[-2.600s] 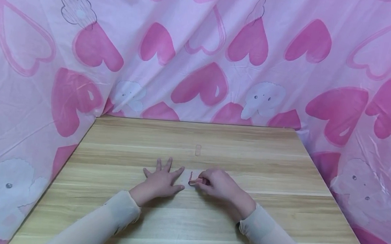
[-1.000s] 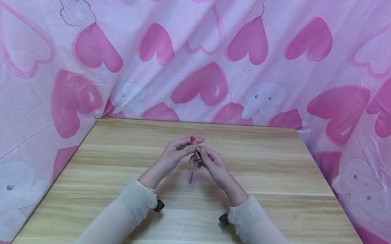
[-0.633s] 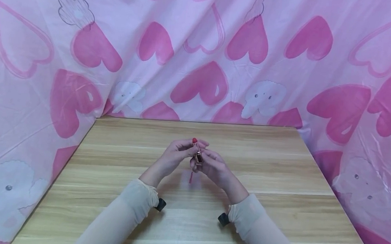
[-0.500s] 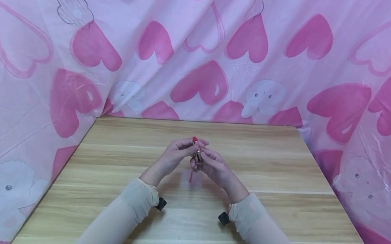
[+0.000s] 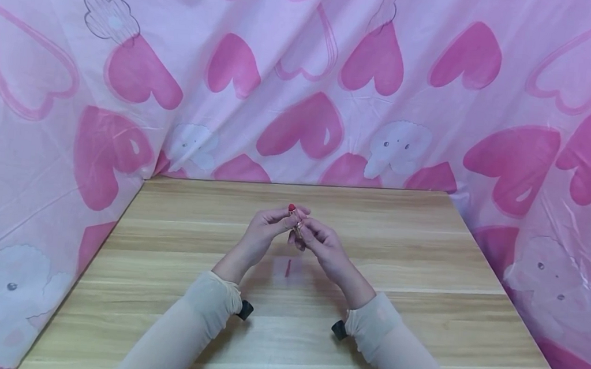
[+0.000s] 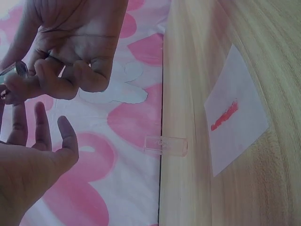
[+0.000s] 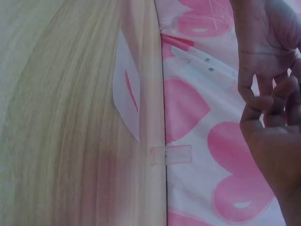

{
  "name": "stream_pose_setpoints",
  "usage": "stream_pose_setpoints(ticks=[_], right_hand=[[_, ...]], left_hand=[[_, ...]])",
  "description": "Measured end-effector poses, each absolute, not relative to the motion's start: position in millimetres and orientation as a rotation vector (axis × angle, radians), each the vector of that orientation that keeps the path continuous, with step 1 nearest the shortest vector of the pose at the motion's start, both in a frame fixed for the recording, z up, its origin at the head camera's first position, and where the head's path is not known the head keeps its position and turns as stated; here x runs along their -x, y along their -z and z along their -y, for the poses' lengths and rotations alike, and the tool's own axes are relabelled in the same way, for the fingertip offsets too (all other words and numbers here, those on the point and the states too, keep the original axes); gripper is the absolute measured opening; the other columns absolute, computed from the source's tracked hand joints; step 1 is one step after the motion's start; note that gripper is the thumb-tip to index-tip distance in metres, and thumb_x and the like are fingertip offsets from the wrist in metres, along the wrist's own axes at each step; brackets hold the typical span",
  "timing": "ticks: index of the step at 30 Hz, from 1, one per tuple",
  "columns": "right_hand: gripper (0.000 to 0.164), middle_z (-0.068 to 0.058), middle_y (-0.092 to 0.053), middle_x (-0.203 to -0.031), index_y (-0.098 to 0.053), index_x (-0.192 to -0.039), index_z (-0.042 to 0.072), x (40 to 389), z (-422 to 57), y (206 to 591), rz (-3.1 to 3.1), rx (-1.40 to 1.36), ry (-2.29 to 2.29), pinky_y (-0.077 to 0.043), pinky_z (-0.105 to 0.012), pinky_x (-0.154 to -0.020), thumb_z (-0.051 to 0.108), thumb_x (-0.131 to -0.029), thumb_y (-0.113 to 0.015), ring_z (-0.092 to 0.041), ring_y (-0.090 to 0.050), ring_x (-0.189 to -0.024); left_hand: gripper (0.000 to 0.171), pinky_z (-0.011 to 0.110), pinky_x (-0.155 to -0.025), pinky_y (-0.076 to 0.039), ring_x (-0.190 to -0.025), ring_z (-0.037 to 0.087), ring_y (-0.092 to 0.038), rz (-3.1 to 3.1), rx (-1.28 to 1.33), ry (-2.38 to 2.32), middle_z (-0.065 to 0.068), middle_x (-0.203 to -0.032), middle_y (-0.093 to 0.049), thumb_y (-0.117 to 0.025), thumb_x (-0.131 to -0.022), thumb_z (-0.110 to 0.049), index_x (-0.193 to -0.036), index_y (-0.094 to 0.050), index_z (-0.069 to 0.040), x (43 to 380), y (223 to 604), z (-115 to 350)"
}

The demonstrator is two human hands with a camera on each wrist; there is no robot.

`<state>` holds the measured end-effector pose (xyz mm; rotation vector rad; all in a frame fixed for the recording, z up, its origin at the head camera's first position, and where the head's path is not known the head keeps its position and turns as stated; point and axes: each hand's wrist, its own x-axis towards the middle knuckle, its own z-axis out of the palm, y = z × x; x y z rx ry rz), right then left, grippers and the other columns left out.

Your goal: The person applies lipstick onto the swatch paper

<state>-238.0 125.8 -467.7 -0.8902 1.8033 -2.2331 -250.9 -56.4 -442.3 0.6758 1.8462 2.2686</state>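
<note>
A lipstick with a red tip (image 5: 291,207) and a shiny gold-toned case is raised over the table between both hands. My left hand (image 5: 263,231) grips its upper part, just under the red tip. Lower on the case, my right hand (image 5: 324,249) pinches it with thumb and fingers, which cover most of the base. Nearer to me lies a small white paper (image 5: 296,273) bearing a red stroke (image 5: 288,268). A clear, pink-edged cap (image 6: 165,146) stands on the table in both wrist views; the hands hide it in the head view.
The wood-grain table (image 5: 190,199) meets a pink heart-patterned cloth (image 5: 300,124) at its back and sides. Dark wrist cameras jut from the left cuff (image 5: 245,310) and the right cuff (image 5: 339,329).
My right hand has lifted the lipstick off the paper and turned its tip up. My left hand has left the table and taken hold of it too. Lately the right fingers have shifted on the case.
</note>
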Motion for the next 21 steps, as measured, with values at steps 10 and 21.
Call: stream_pose_setpoints(ticks=[10, 21], right_hand=[[0.024, -0.015, -0.070, -0.095, -0.064, -0.119, -0.001, 237.0, -118.9, 467.5, -2.200, 0.777, 2.175, -0.053, -0.031, -0.077, 0.014, -0.106, -0.052, -0.020, -0.059, -0.084], [0.029, -0.005, -0.064, -0.094, -0.066, -0.125, 0.016, 234.6, -125.7, 466.7, -1.460, 0.950, 2.181, -0.047, -0.027, -0.077, 0.030, -0.108, -0.047, -0.016, -0.056, -0.085]], left_hand=[[0.027, 0.048, -0.110, -0.036, -0.122, 0.023, -0.060, -1.923, -0.620, -2.293, 0.006, -0.123, -0.070, -0.064, -0.100, -0.018, -0.119, -0.071, 0.000, 252.3, 443.8, 55.9], [0.023, 0.050, -0.114, -0.029, -0.131, 0.033, -0.052, -1.699, -0.899, -2.204, 0.013, -0.134, -0.063, -0.064, -0.100, -0.028, -0.115, -0.076, -0.016, 248.0, 447.2, 61.9]])
